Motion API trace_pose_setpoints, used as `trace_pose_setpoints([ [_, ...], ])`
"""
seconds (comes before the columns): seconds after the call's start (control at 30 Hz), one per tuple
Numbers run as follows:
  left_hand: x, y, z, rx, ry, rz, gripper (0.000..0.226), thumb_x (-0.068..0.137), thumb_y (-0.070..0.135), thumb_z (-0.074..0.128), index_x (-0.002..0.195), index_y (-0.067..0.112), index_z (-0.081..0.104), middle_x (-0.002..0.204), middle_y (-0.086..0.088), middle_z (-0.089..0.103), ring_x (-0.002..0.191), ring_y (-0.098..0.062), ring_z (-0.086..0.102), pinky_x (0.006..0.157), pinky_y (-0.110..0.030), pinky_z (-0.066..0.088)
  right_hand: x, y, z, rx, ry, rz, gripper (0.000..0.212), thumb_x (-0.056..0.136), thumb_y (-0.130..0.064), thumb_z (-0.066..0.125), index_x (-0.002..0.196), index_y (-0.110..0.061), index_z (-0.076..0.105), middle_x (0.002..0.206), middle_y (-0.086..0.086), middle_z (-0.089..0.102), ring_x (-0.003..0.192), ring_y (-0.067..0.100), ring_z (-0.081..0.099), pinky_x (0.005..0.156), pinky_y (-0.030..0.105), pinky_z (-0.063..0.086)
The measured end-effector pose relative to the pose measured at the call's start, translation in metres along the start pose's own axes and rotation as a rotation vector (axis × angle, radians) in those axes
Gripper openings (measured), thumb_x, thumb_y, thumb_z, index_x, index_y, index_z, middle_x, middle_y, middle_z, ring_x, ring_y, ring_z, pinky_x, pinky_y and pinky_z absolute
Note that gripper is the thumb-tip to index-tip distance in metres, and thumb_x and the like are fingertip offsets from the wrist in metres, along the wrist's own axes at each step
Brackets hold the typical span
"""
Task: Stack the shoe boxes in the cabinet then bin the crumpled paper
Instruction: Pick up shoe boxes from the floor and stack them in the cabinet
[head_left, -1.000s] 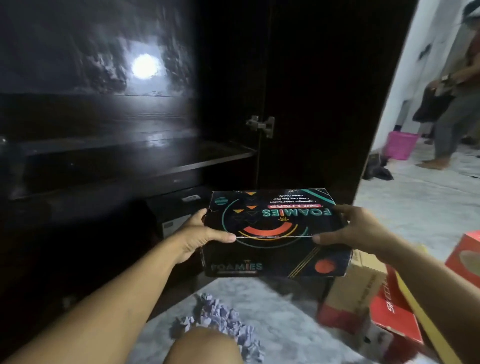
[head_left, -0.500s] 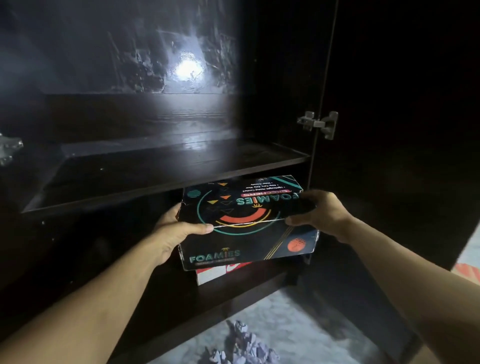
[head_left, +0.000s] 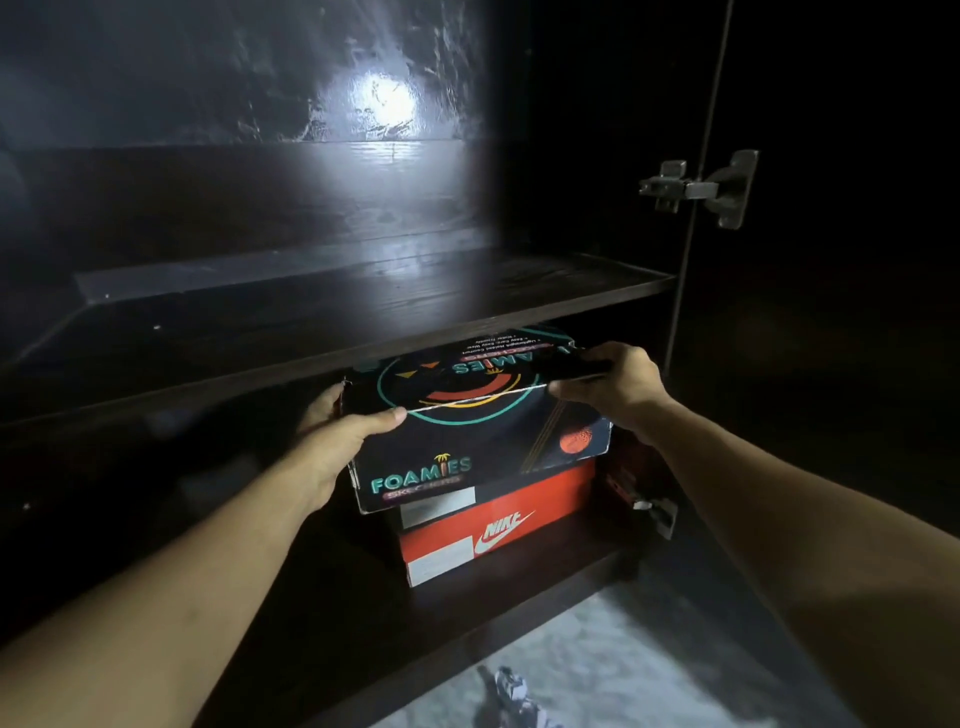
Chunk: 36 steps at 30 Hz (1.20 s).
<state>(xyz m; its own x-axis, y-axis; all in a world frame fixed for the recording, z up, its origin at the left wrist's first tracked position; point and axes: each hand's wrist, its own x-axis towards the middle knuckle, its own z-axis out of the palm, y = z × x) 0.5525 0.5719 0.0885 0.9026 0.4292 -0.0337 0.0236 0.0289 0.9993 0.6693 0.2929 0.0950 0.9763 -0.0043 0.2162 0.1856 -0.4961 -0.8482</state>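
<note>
A dark wooden cabinet (head_left: 156, 519) fills the view, its upper shelf (head_left: 363, 301) bare and lit by a glare on the glossy back wall. Below it, the left hand (head_left: 337, 441) grips the left end of a black shoe box (head_left: 467, 441), which sits on a red shoe box (head_left: 498, 530); the right hand (head_left: 613, 387) grips its right end. A metal hinge (head_left: 696, 187) shows on the open door. Crumpled paper (head_left: 511, 696) lies on the pale floor (head_left: 649, 660).

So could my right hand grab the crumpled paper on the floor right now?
Probably not yet: the right hand and left hand both grip the Foamies box inside the cabinet. The crumpled paper lies uncovered on the floor below.
</note>
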Motion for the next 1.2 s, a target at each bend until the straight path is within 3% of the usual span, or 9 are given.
trace_pose_setpoints([
  [0.17, 0.002, -0.019, 0.009, 0.035, 0.184, -0.017, 0.087, 0.069, 0.035, 0.084, 0.141, 0.017, 0.041, 0.122, -0.003, 0.061, 0.09, -0.016, 0.064, 0.062, -0.027, 0.046, 0.002, 0.014, 0.021, -0.023, 0.164, 0.143, 0.081, 0.054, -0.06, 0.086, 0.119, -0.019, 0.061, 0.111, 0.004, 0.069, 0.106, 0.024, 0.064, 0.082, 0.029, 0.052],
  [0.27, -0.001, -0.022, 0.018, -0.036, 0.28, -0.093, 0.087, 0.072, 0.038, 0.082, 0.141, 0.014, 0.035, 0.116, -0.009, 0.061, 0.079, -0.017, 0.064, 0.056, -0.029, 0.046, 0.004, 0.019, 0.031, 0.085, 0.193, 0.164, 0.067, 0.058, -0.055, 0.086, 0.11, -0.017, 0.067, 0.095, 0.001, 0.071, 0.102, 0.019, 0.066, 0.082, 0.026, 0.052],
  [0.33, 0.002, -0.021, 0.023, -0.048, 0.241, -0.082, 0.081, 0.07, 0.038, 0.084, 0.136, 0.015, 0.044, 0.114, -0.01, 0.066, 0.079, -0.018, 0.069, 0.054, -0.027, 0.049, 0.009, 0.018, 0.035, 0.145, 0.206, 0.145, 0.058, 0.063, -0.046, 0.087, 0.109, -0.017, 0.068, 0.098, 0.001, 0.072, 0.1, 0.017, 0.067, 0.083, 0.026, 0.052],
  [0.4, 0.006, -0.02, 0.024, -0.027, 0.184, -0.069, 0.069, 0.07, 0.033, 0.084, 0.129, 0.017, 0.052, 0.111, -0.009, 0.069, 0.083, -0.019, 0.071, 0.057, -0.027, 0.05, 0.017, 0.015, 0.035, 0.145, 0.169, 0.139, 0.059, 0.062, -0.039, 0.087, 0.114, -0.019, 0.066, 0.102, 0.0, 0.072, 0.096, 0.017, 0.068, 0.084, 0.027, 0.054],
  [0.5, 0.012, -0.021, 0.025, 0.021, 0.123, -0.041, 0.045, 0.079, 0.013, 0.078, 0.12, 0.016, 0.059, 0.107, -0.009, 0.071, 0.087, -0.02, 0.07, 0.063, -0.029, 0.052, 0.029, 0.014, 0.034, 0.102, 0.056, 0.195, 0.081, 0.057, -0.023, 0.082, 0.133, -0.031, 0.054, 0.11, 0.002, 0.07, 0.099, 0.023, 0.069, 0.077, 0.033, 0.059],
  [0.63, 0.017, -0.024, 0.023, 0.056, 0.068, -0.031, 0.051, 0.082, 0.001, 0.071, 0.127, 0.016, 0.054, 0.114, -0.008, 0.065, 0.099, -0.022, 0.066, 0.076, -0.035, 0.055, 0.037, 0.016, 0.035, 0.163, -0.06, 0.169, 0.07, 0.06, 0.003, 0.072, 0.121, -0.026, 0.054, 0.104, 0.01, 0.07, 0.092, 0.03, 0.07, 0.074, 0.051, 0.061],
  [0.9, 0.022, -0.032, 0.019, 0.084, 0.03, -0.002, 0.067, 0.079, -0.004, 0.072, 0.136, 0.023, 0.048, 0.124, -0.003, 0.062, 0.114, -0.022, 0.059, 0.102, -0.048, 0.046, 0.041, 0.019, 0.037, 0.243, -0.128, 0.089, 0.061, 0.072, 0.016, 0.067, 0.12, -0.02, 0.056, 0.111, 0.018, 0.068, 0.079, 0.023, 0.063, 0.057, 0.029, 0.05],
  [1.1, 0.02, -0.038, 0.021, 0.175, 0.017, 0.001, 0.054, 0.078, -0.002, 0.073, 0.123, 0.02, 0.055, 0.117, -0.003, 0.067, 0.108, -0.021, 0.063, 0.096, -0.046, 0.05, 0.034, 0.025, 0.042, 0.249, -0.066, 0.139, 0.083, 0.07, 0.004, 0.076, 0.138, -0.027, 0.042, 0.108, 0.004, 0.065, 0.072, 0.012, 0.061, 0.054, 0.026, 0.047],
  [1.2, 0.016, -0.039, 0.022, 0.219, 0.018, 0.004, 0.057, 0.078, 0.0, 0.074, 0.128, 0.019, 0.052, 0.121, -0.002, 0.064, 0.109, -0.018, 0.06, 0.09, -0.036, 0.049, 0.029, 0.025, 0.039, 0.227, -0.088, 0.147, 0.073, 0.071, 0.002, 0.076, 0.13, -0.032, 0.048, 0.11, 0.005, 0.069, 0.082, 0.021, 0.068, 0.063, 0.04, 0.057],
])
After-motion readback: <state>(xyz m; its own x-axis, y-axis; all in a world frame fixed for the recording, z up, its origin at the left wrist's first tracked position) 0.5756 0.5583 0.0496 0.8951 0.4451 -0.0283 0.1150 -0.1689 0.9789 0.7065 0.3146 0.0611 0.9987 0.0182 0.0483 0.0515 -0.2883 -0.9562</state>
